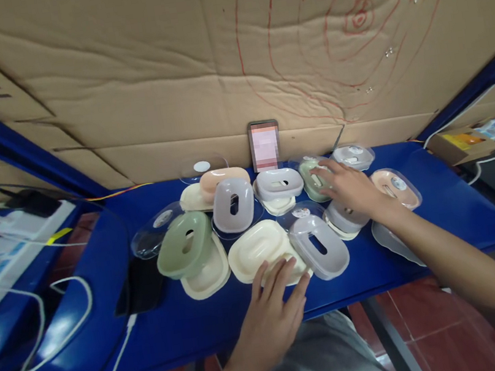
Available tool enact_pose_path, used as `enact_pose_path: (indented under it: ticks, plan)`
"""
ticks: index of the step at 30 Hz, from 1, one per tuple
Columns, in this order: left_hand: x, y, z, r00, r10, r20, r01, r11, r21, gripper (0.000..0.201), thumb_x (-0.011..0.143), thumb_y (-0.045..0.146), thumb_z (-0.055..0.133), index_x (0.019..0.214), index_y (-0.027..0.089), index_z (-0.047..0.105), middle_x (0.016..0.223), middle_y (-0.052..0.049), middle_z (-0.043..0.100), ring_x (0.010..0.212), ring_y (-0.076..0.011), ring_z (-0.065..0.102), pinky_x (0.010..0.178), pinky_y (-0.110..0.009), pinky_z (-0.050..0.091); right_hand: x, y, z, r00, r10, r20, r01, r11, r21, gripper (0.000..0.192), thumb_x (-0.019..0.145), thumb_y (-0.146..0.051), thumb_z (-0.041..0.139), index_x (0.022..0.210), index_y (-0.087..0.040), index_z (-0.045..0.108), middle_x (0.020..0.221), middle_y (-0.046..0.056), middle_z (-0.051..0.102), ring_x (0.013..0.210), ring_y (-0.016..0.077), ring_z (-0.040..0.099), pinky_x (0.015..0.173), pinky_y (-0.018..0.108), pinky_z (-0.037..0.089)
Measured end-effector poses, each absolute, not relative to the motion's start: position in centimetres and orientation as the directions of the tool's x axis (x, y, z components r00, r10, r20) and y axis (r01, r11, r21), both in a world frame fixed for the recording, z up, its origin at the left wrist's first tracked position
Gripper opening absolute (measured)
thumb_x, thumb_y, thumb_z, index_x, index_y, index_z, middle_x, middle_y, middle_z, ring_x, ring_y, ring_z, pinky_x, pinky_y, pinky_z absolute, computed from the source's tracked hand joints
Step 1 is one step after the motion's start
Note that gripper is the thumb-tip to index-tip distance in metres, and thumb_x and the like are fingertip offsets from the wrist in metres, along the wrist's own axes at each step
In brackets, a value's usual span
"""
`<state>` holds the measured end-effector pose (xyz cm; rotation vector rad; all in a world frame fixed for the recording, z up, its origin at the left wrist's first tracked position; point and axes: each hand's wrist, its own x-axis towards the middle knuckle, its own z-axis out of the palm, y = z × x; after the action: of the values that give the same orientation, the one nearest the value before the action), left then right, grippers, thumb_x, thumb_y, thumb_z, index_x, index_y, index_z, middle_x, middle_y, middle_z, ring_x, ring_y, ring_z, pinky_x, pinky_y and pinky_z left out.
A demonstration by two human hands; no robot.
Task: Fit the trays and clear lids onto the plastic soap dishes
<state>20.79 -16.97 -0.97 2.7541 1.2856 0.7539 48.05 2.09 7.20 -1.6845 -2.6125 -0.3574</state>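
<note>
On blue table [194, 330]: left hand [272, 318] fingers splayed on smooth cream oval tray [257, 249]; right hand [350, 185] fingers spread over green dish [311, 179].

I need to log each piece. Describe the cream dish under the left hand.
The cream dish is an oval soap-dish tray of smooth, matte plastic with a shallow oval recess. It lies flat, open side up, near the front edge of the blue table. The left hand rests its fingertips on its near rim. A grey slotted insert overlaps its right side.

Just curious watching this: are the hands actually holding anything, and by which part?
Nothing is lifted. The left hand rests flat on the cream soap dish; the right hand touches the green soap dish.
</note>
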Motion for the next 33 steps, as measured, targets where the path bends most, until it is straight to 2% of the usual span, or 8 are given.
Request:
enact_pose_path:
  ticks: [4, 7, 9, 13, 17, 23, 29, 33]
  plan:
    - [20.7, -17.0, -0.9, 0.556, 0.725, 0.407, 0.716, -0.666, 0.209, 0.041, 0.108, 0.021, 0.053, 0.148, 0.025, 0.063, 0.152, -0.013, 0.062, 0.146, -0.0298, 0.055, 0.126, -0.058, 0.041, 48.7, 1.7, 8.4, -0.399, 0.900, 0.176, 0.910, 0.366, 0.194, 0.042, 0.106, -0.014, 0.041, 0.137, -0.017, 0.068, 0.142, 0.016, 0.068, 0.117, 0.0328, 0.071, 0.096, 0.045, 0.056]
    - [20.8, -16.9, -0.9, 0.560, 0.728, 0.395, 0.715, -0.666, 0.212, 0.039, 0.108, 0.021, 0.054, 0.146, 0.025, 0.064, 0.152, -0.012, 0.062, 0.146, -0.0295, 0.056, 0.126, -0.058, 0.040, 48.4, 1.0, 7.9, -0.475, 0.880, 0.023, 0.869, 0.465, 0.169, 0.033, 0.107, -0.019, 0.045, 0.119, -0.019, 0.076, 0.123, 0.014, 0.077, 0.115, 0.0323, 0.071, 0.101, 0.045, 0.053]
    - [20.8, -16.9, -0.9, 0.562, 0.729, 0.390, 0.715, -0.666, 0.215, 0.038, 0.108, 0.021, 0.054, 0.145, 0.025, 0.065, 0.152, -0.012, 0.062, 0.146, -0.0291, 0.056, 0.126, -0.058, 0.040, 48.0, 1.1, 6.8, -0.471, 0.881, -0.051, 0.869, 0.474, 0.141, 0.030, 0.106, -0.024, 0.051, 0.126, -0.019, 0.073, 0.127, 0.014, 0.077, 0.112, 0.0327, 0.073, 0.096, 0.044, 0.055]
    - [20.8, -16.8, -0.9, 0.567, 0.728, 0.384, 0.711, -0.669, 0.217, 0.037, 0.109, 0.021, 0.053, 0.143, 0.024, 0.066, 0.151, -0.012, 0.063, 0.146, -0.0287, 0.056, 0.127, -0.058, 0.039, 48.0, 2.6, 4.8, -0.425, 0.903, -0.065, 0.897, 0.430, 0.105, 0.054, 0.102, -0.032, 0.060, 0.153, -0.016, 0.056, 0.149, 0.020, 0.066, 0.127, 0.0391, 0.068, 0.100, 0.051, 0.055]
    - [20.7, -16.9, -1.0, 0.570, 0.731, 0.375, 0.713, -0.667, 0.216, 0.037, 0.109, 0.021, 0.052, 0.143, 0.024, 0.065, 0.150, -0.013, 0.063, 0.146, -0.0285, 0.056, 0.126, -0.058, 0.041, 49.1, 4.8, 4.5, -0.473, 0.876, -0.095, 0.878, 0.478, 0.033, 0.054, 0.099, -0.035, 0.067, 0.150, -0.017, 0.062, 0.144, 0.019, 0.070, 0.131, 0.0406, 0.065, 0.107, 0.055, 0.052]
    - [20.8, -16.9, -0.9, 0.571, 0.727, 0.382, 0.709, -0.671, 0.217, 0.036, 0.109, 0.021, 0.053, 0.143, 0.024, 0.065, 0.150, -0.012, 0.063, 0.146, -0.0279, 0.057, 0.127, -0.057, 0.039, 50.7, 6.2, 6.4, -0.512, 0.857, 0.066, 0.854, 0.516, -0.067, 0.047, 0.113, -0.038, 0.038, 0.150, -0.019, 0.061, 0.141, 0.016, 0.073, 0.129, 0.0317, 0.068, 0.110, 0.049, 0.052]
    - [20.9, -16.9, -1.1, 0.551, 0.741, 0.384, 0.728, -0.652, 0.213, 0.039, 0.108, 0.021, 0.054, 0.145, 0.025, 0.065, 0.152, -0.011, 0.063, 0.148, -0.0267, 0.055, 0.132, -0.055, 0.031, 55.5, -0.5, 9.5, -0.347, 0.854, 0.387, 0.919, 0.393, -0.043, 0.045, 0.111, -0.040, 0.043, 0.146, -0.021, 0.063, 0.142, 0.018, 0.070, 0.134, 0.0380, 0.064, 0.112, 0.058, 0.047]
    - [21.2, -17.1, -1.6, 0.513, 0.756, 0.406, 0.767, -0.616, 0.180, 0.044, 0.108, 0.027, 0.057, 0.152, 0.027, 0.060, 0.161, -0.012, 0.057, 0.148, -0.0299, 0.054, 0.136, -0.062, 0.013, 62.5, -8.8, 6.9, -0.298, 0.926, 0.231, 0.939, 0.328, -0.106, 0.053, 0.103, -0.055, 0.057, 0.155, -0.043, 0.054, 0.148, 0.012, 0.068, 0.134, 0.0378, 0.066, 0.107, 0.059, 0.053]
